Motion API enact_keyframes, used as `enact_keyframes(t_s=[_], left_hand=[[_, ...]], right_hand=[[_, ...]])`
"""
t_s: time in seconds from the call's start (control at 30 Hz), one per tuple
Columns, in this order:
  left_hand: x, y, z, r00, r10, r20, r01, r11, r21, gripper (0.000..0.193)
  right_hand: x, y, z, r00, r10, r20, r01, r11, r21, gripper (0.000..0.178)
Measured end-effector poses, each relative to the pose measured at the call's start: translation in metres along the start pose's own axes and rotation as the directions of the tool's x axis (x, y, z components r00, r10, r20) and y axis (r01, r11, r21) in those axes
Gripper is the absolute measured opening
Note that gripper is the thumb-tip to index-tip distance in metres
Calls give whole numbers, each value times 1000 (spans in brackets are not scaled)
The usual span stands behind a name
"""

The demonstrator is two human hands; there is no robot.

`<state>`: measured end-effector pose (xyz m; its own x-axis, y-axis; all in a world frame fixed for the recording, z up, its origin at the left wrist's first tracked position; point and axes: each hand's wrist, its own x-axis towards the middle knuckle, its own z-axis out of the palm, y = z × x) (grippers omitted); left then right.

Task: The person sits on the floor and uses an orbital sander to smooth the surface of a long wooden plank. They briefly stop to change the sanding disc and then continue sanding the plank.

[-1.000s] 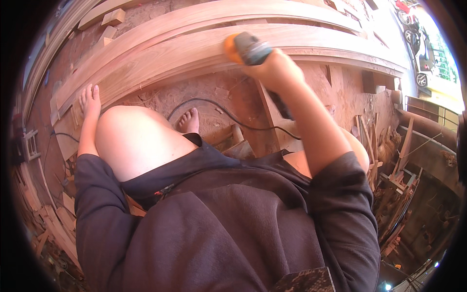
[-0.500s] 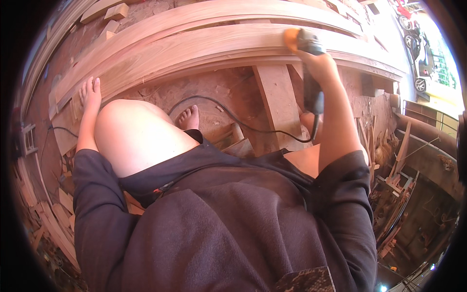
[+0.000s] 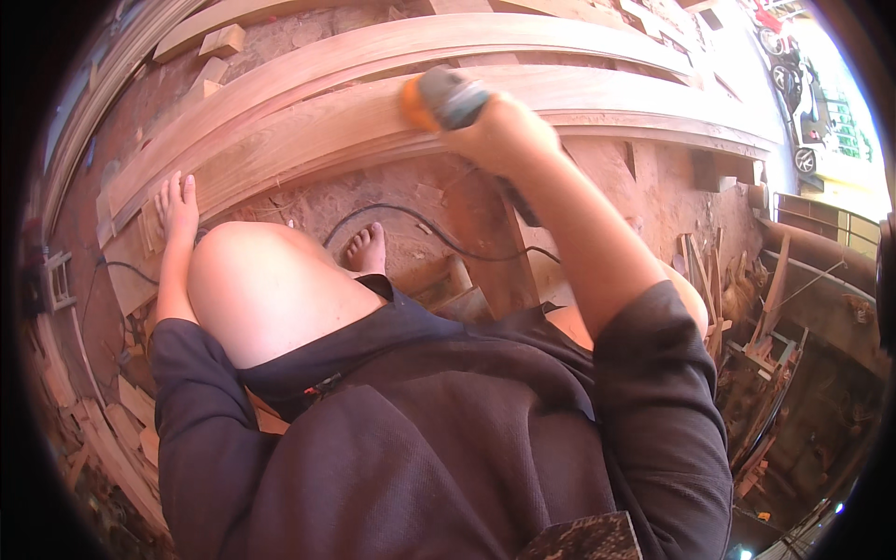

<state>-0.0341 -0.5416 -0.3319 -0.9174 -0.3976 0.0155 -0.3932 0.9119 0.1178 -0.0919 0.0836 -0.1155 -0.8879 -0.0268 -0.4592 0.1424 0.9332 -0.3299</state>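
My right hand (image 3: 499,135) is closed round an angle grinder (image 3: 453,101) with an orange front end, slightly blurred. Its head rests on or just above the near long wooden board (image 3: 317,128); which of the two I cannot tell. The grinder's rear body is partly hidden behind my right forearm. At the left end of the boards, my left hand (image 3: 177,210) lies with fingers stretched out on the wood beside my knee, holding nothing. A second long board (image 3: 373,49) runs along the far side of the near one.
A black cord (image 3: 381,206) curves across the dusty floor past my bare foot (image 3: 365,247). Small wood blocks (image 3: 222,41) lie at the far left. Scrap strips (image 3: 112,448) pile up at the left; more wood pieces and a pipe stand at the right. Parked motorbikes (image 3: 791,89) show at the upper right.
My right hand has swept the grinder leftward along the near board, from its right part to about the middle. My left hand stays at the boards' left end.
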Motion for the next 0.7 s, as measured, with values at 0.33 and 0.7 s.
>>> enact_keyframes(t_s=[0.33,0.7], left_hand=[[-3,0,-6,1000,-8,-18,8,999,-39,72],[-21,50,-29,977,-203,69,201,979,32,72]], right_hand=[[40,147,-70,930,272,-246,-232,956,179,66],[18,-2,4,980,139,-143,-120,984,135,69]])
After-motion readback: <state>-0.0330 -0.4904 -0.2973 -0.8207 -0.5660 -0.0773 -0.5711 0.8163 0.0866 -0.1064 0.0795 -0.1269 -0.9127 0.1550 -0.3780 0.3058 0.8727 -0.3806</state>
